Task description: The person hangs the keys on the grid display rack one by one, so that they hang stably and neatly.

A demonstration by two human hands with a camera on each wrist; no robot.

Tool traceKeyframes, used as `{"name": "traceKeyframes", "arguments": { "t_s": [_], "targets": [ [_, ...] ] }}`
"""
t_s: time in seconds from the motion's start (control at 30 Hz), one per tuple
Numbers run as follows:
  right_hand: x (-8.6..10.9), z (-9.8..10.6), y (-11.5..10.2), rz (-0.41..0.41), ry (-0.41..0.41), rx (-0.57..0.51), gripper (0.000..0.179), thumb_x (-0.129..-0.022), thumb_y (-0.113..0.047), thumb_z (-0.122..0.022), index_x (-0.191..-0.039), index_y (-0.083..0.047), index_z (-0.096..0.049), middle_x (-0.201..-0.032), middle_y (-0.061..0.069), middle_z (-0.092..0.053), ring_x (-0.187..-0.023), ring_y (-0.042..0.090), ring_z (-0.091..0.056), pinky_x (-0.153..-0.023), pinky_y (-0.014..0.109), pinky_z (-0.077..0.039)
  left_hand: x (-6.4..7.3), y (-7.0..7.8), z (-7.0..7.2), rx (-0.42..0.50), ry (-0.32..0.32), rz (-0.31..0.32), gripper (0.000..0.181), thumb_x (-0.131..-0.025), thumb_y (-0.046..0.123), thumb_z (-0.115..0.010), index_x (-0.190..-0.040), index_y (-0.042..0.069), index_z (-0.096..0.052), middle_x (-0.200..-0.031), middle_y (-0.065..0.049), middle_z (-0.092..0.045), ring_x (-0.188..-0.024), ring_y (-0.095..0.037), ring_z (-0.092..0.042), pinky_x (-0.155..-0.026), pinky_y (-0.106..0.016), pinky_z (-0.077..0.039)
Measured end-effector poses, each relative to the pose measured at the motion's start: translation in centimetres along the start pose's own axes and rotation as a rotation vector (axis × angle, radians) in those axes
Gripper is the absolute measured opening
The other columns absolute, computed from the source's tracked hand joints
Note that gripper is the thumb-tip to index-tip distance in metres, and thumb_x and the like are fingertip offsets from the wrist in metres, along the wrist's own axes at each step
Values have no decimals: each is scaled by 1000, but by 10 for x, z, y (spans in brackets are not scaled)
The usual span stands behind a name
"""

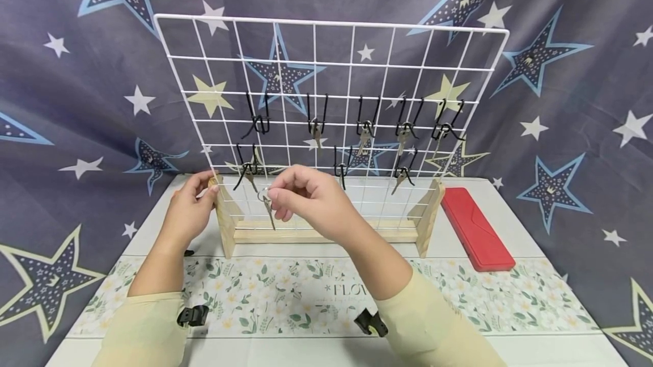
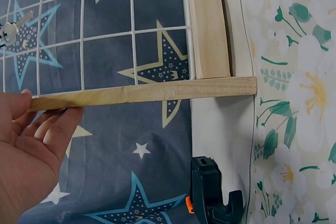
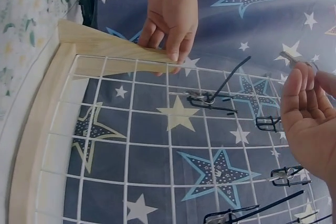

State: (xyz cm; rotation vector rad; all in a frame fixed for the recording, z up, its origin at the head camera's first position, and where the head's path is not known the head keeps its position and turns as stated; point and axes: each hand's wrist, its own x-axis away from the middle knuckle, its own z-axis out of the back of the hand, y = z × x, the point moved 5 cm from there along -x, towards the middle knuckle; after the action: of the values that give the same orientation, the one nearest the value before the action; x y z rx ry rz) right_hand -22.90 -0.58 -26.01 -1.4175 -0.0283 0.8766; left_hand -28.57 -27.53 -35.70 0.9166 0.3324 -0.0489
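My right hand (image 1: 311,199) pinches the ring of a key (image 1: 269,211), which hangs down in front of the lower left part of a white wire grid (image 1: 352,64). In the right wrist view, the tip of this key (image 3: 286,56) sticks out past the fingers of the right hand (image 3: 310,111). My left hand (image 1: 189,208) holds the upper end of the wooden stand's left side piece (image 1: 224,225), thumb on one side and fingers on the other in the left wrist view. Black hooks (image 1: 317,123) sit on the grid in two rows; keys (image 1: 364,141) hang from several.
A red case (image 1: 476,228) lies right of the stand. Under it all is a white table with a floral mat (image 1: 285,299). A star-patterned cloth (image 1: 571,129) hangs behind and at both sides. Black clips (image 1: 193,316) are at both wrists.
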Motion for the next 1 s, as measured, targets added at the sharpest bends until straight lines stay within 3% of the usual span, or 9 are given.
{"name": "traceKeyframes", "arguments": {
  "t_s": [0.37,0.7,1.0],
  "targets": [
    [-13,5,-15,44,45,-47,7,-96,-9,-62,-96,-2,-64,-82,13,-67,-69,28,-66,-66,43,-64,0,0,0,8,-1,5,43,-105,25,-45,-144,7,-45,-143,-24,-50,-119,-41,-59,-91,-26,-56],
    [-27,5,-26,50,56,-107,8,-96,-5,-61,-98,2,-63,-83,19,-66,-71,28,-67,-68,45,-64,1,0,1,6,-8,26,44,-106,26,-44,-145,8,-43,-145,-23,-48,-120,-41,-58,-93,-32,-56],
    [-40,3,-28,61,77,-148,9,-96,-4,-60,-99,5,-62,-84,20,-67,-73,25,-67,-69,45,-65,0,-2,0,20,-14,19,43,-106,26,-44,-145,9,-43,-146,-22,-48,-122,-40,-57,-92,-25,-56]
  ]
}}
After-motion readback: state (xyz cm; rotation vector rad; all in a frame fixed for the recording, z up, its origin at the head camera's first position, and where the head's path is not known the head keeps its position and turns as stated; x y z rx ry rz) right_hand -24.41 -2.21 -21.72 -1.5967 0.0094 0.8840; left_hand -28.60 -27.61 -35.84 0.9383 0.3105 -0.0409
